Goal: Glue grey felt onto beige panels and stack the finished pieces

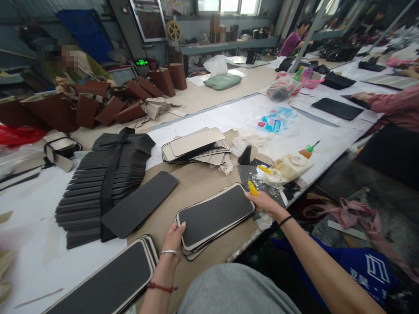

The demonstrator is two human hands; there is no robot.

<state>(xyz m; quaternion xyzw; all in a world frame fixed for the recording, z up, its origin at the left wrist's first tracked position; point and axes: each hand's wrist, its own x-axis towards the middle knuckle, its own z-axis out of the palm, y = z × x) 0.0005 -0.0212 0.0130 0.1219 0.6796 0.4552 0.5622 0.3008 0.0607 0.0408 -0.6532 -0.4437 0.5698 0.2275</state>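
A small stack of flat panels, black in the middle with a cream rim point(214, 216), lies on the brown board in front of me. My left hand point(173, 237) presses on the stack's near left end, fingers curled over the edge. My right hand point(263, 201) touches the stack's far right corner and grips a yellow-handled tool point(252, 188). A single black panel point(139, 204) lies to the left.
A tall fanned pile of black panels point(104, 183) sits at left, cream panels point(196, 146) behind, another black-and-cream stack point(108, 279) near my left arm. Glue-smeared rags, a small bottle point(307, 151) and a black pad lie right. Other people work across and at right.
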